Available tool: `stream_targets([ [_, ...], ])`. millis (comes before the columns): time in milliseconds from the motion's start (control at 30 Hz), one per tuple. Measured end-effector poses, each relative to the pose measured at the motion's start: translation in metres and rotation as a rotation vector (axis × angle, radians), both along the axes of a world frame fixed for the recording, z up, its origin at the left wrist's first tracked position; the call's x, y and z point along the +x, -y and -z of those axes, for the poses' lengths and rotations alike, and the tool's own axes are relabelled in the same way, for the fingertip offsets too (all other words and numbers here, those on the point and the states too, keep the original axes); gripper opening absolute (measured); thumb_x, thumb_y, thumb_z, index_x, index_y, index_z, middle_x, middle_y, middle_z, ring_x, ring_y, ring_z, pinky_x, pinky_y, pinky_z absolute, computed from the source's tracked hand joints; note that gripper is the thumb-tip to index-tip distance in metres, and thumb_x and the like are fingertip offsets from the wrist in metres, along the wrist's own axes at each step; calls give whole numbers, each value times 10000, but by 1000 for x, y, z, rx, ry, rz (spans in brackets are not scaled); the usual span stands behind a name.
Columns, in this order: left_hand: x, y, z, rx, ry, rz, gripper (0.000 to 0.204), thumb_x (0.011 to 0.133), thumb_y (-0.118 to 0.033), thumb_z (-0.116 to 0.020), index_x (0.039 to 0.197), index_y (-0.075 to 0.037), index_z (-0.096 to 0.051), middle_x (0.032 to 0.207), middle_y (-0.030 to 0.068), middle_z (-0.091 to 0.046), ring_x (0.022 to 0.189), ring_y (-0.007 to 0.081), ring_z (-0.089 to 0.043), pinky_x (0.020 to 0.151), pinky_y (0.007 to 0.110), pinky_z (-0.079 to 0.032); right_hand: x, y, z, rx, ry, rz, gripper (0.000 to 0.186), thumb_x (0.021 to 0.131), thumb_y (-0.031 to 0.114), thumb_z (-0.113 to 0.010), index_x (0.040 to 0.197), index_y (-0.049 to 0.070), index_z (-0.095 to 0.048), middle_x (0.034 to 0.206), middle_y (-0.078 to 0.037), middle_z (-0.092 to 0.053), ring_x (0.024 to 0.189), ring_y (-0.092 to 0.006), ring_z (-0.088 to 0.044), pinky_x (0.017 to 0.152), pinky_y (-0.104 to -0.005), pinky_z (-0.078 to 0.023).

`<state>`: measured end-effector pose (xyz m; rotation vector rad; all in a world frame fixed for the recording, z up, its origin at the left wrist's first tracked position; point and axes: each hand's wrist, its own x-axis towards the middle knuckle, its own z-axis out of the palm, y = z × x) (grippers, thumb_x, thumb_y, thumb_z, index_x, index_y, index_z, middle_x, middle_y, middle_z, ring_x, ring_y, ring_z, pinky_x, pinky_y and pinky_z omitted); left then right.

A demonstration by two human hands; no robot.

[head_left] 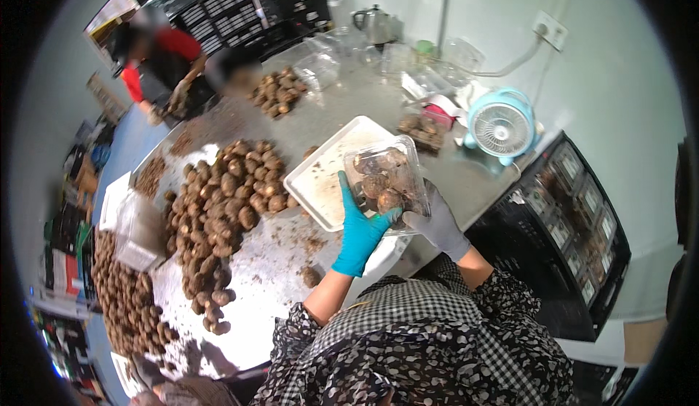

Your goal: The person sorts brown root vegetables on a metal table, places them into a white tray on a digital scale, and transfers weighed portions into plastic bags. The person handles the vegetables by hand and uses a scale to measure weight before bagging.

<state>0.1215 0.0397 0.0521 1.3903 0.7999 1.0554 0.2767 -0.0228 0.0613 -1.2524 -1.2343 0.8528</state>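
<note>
A clear plastic clamshell container (382,167) holds several brown, knobbly tubers (375,185). My left hand (358,235), in a teal glove, grips its lower left side, fingers along the edge. My right hand (440,220), in a grey glove, is wrapped round its lower right corner. Underneath and to the left lies a white tray (319,196) with dark specks of dirt. Large heaps of similar tubers (222,198) lie on the metal table (269,264) to the left.
At the back left stands a co-worker (167,71) in red and dark clothing, beside a smaller tuber pile (280,89). A blue fan (501,131), kettle (375,26) and clear containers sit along the back. A black crate (539,289) of packed containers is at right, a plastic stack (138,238) at left.
</note>
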Motion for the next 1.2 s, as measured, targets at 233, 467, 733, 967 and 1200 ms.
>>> stream_targets([
  [233, -22, -76, 1, -41, -27, -201, 694, 835, -214, -711, 1397, -53, -339, 1084, 116, -592, 962, 161, -580, 782, 285, -496, -20, -19, 22, -43, -178, -172, 589, 758, 109, -661, 1279, -5, -411, 1147, -91, -537, 1039, -172, -514, 929, -320, -409],
  [467, -41, -97, 44, -11, 96, -311, 379, 948, -263, -544, 1260, -47, -542, 1074, 46, -613, 885, 94, -560, 760, 245, -470, -21, -40, 34, -138, -311, -150, 462, 792, 132, -670, 1195, -4, -492, 1069, -48, -572, 967, -122, -528, 875, -290, -429],
  [733, -102, -23, 90, -139, -149, -283, 224, 927, -131, -555, 1127, -51, -616, 974, 51, -651, 874, 127, -596, 772, 277, -485, 10, -106, 78, -181, 189, -99, 436, 860, 376, -596, 1016, -32, -584, 935, -107, -634, 884, -222, -610, 802, -341, -469],
  [967, -93, 44, 110, -15, -847, 76, 547, 732, -343, -764, 1143, -32, -584, 1081, 167, -633, 996, 294, -612, 849, 374, -493, 6, -99, 22, -128, 871, 236, 546, 887, 521, -485, 902, -10, -612, 834, -241, -626, 768, -404, -605, 697, -444, -473],
  [1200, -71, 61, 126, 20, -886, 195, 612, 697, -292, -774, 1204, -36, -547, 1120, 193, -609, 1028, 333, -590, 881, 378, -480, 57, 29, 91, -882, 337, -59, 570, 865, 541, -534, 863, -20, -636, 785, -151, -655, 746, -267, -636, 692, -378, -473],
])
